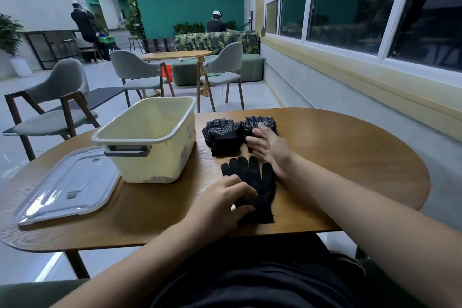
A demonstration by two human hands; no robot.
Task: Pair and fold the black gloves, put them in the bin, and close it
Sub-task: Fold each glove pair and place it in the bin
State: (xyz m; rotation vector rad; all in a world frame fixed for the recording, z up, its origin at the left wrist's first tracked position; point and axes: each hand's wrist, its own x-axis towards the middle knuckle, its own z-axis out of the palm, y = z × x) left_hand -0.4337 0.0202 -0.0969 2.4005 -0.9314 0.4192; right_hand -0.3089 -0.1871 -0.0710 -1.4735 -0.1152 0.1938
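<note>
A black knit glove (255,182) lies flat on the wooden table (350,157), fingers pointing away from me. My left hand (222,205) rests on its cuff end with fingers spread and slightly bent. My right hand (267,149) reaches forward, fingers straight, touching a folded black glove bundle (260,124) at the far side. A second folded bundle (221,135) with grey patterned palms sits just left of it. The cream bin (150,142) stands open and looks empty, left of the gloves. Its clear lid (67,187) lies flat on the table further left.
Grey chairs (57,107) stand beyond the table's far left edge. The table's near edge runs just past my left wrist. A window wall is on the right. Two people are far back in the room.
</note>
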